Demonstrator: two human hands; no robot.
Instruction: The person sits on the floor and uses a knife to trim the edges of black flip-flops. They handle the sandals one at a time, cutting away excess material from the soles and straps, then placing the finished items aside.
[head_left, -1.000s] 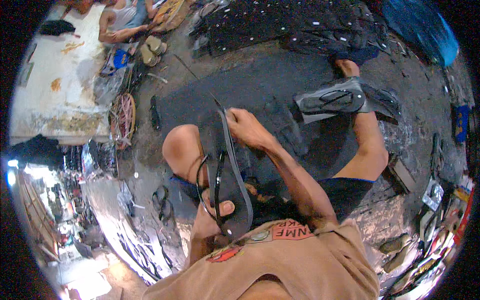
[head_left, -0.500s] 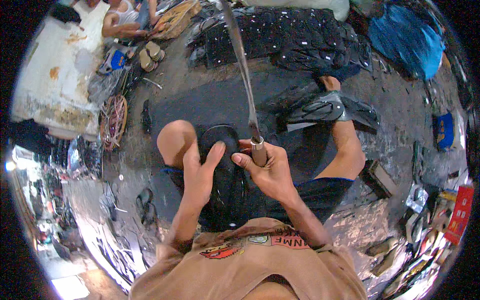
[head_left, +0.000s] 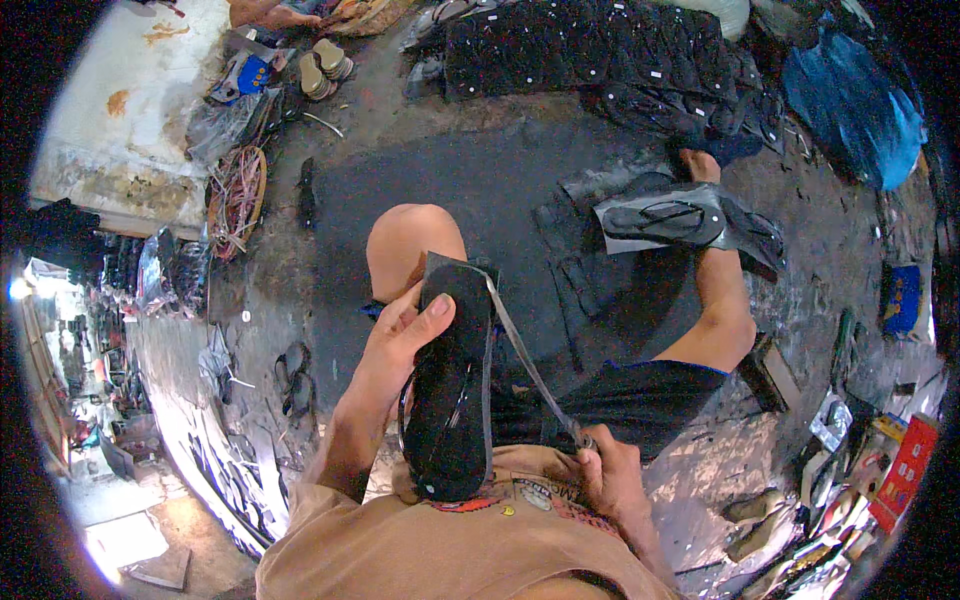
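Note:
My left hand (head_left: pixel 395 345) grips a black flip-flop (head_left: pixel 448 390) from its left side, thumb pressed on top of the footbed. The flip-flop stands lengthwise between my body and my raised left knee, and a squarish flap of sole sheet (head_left: pixel 436 264) sticks out at its far end. In my right hand (head_left: pixel 612 468), down by my right hip, is a long thin knife (head_left: pixel 527 355); its handle is hidden in my closed fingers. The blade slants far and left, its tip at the flip-flop's far right edge.
Over my right shin lies another black flip-flop (head_left: pixel 655 222) on an untrimmed grey sole sheet. A dark mat (head_left: pixel 400 170) covers the floor ahead, with rows of black flip-flops (head_left: pixel 590 50) beyond. A basket of strips (head_left: pixel 238 205) stands left; a wooden block (head_left: pixel 770 370) lies right.
The knife has swung from pointing away, upright before me, down to the flip-flop's far edge. My right hand has pulled back toward my hip. The flip-flop now shows its full length.

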